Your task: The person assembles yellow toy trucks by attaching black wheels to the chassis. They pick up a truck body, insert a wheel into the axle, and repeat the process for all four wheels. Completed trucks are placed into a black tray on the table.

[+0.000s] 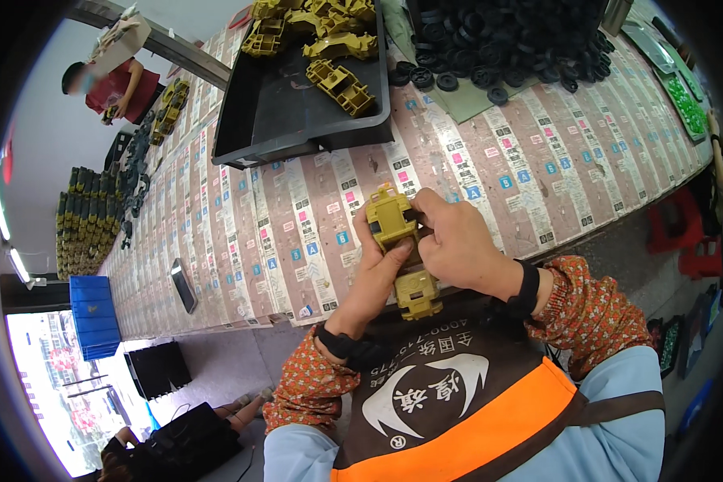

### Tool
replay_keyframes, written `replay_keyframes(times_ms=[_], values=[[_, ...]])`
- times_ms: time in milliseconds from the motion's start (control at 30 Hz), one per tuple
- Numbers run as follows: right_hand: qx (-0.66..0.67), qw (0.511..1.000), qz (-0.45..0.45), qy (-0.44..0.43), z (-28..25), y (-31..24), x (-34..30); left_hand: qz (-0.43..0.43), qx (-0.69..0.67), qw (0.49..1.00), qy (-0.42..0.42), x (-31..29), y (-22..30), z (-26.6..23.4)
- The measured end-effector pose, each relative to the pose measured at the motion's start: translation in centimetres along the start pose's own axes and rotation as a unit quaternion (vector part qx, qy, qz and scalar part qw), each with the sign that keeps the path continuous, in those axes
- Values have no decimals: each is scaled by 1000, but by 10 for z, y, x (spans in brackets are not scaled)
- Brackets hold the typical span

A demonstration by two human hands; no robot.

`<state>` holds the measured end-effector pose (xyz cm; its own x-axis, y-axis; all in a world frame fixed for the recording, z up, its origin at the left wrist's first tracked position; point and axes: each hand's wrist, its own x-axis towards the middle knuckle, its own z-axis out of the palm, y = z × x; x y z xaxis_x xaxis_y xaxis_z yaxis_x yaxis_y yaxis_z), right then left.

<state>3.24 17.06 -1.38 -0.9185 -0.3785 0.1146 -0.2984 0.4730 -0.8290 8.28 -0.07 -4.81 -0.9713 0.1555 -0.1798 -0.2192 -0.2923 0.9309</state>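
Observation:
My left hand (369, 277) is closed around a mustard-yellow plastic toy vehicle body (390, 215), holding it upright over the table's near edge. Its thumb presses across the middle, and the lower end of the body shows below the fingers. My right hand (462, 245) is against the right side of the body, fingers curled and pinched. At those fingertips shows a dark piece that looks like a small black wheel (412, 215), partly hidden by the fingers. Another dark spot sits on the body's left side.
A black tray (253, 145) with several yellow bodies (341, 87) stands ahead. Beyond it to the right lies a heap of black wheels (498, 60). A phone (183, 285) rests on the patterned table (313, 209). At far left are stacked parts (88, 213) and a co-worker (128, 88).

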Motion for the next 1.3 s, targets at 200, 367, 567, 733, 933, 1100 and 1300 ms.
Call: replay_keyframes(times_ms=[200,367,567,733,933,1100,1300], values=[[84,981,90,-147,-33,28,33,-10,49,998,-33,4,6,5],[-308,937,65,152,-109,117,119,-39,-112,992,49,10,35,-2],[-376,917,73,114,-121,154,135,34,-167,981,94,9,38,-8],[6,994,96,-45,-96,88,101,74,-221,963,134,10,37,-13],[339,913,69,-215,-36,13,12,91,-180,970,133,14,46,-6],[380,898,71,-210,-20,8,-4,101,-154,969,168,11,50,-2],[416,880,104,-205,-15,2,-11,162,-105,960,201,7,49,2]])
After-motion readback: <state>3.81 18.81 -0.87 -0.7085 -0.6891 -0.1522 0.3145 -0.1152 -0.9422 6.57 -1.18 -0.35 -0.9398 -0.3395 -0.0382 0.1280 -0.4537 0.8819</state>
